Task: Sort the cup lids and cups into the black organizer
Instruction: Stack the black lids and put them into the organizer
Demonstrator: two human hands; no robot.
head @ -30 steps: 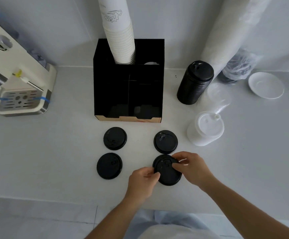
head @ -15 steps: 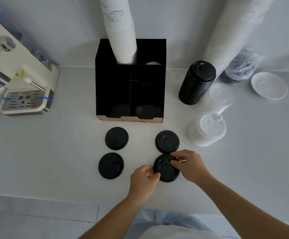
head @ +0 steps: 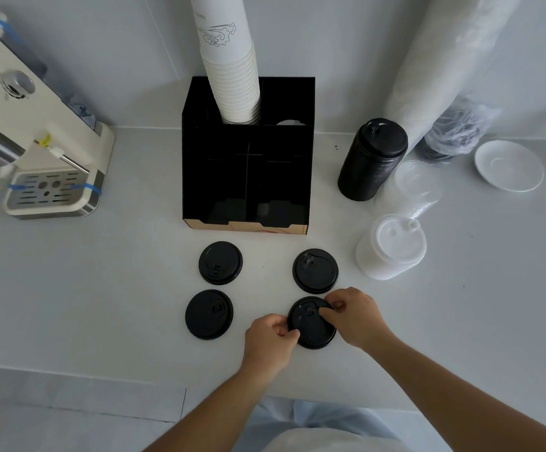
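Left hand (head: 270, 340) and right hand (head: 351, 316) pinching opposite edges of black lid (head: 310, 324), apparently flat on counter (head: 102, 288); another lid (head: 315, 271) just beyond.

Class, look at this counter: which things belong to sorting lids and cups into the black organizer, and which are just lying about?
Part of the job:
black organizer
paper cup stack in it
four loose black lids, one held by both hands: left, right
black lid stack
white lid stack
clear lids

Just lying about:
coffee machine
white saucer
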